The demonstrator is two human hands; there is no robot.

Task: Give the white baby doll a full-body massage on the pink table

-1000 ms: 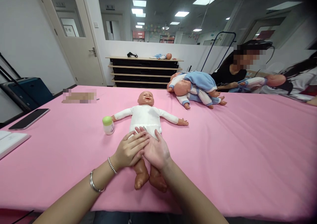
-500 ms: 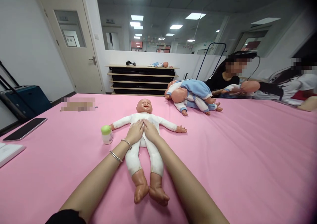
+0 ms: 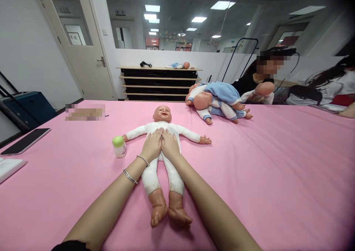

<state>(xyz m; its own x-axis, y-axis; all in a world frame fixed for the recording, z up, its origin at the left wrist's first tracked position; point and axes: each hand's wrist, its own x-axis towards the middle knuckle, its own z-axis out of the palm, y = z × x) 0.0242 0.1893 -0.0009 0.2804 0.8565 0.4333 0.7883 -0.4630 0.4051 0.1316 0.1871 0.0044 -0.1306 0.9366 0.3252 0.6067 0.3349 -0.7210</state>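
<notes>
The left hand and right hand are laid flat and outstretched, nothing grasped, side by side across the middle of the doll, which is placed face-up on the pink-covered tabletop; pressure is best applied lightly and evenly by both.

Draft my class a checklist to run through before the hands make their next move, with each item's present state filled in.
1. White cloth-bodied baby doll lies face up: ok.
2. Left hand and right hand both on the doll's front: ok.
3. Jewellery off: not ok; a beaded silver bracelet and a smooth silver bangle are on the left arm.
4. Green lid on the small round whitish jar: ok.
5. Jar apart from the doll: cannot tell; they overlap in view.
</notes>
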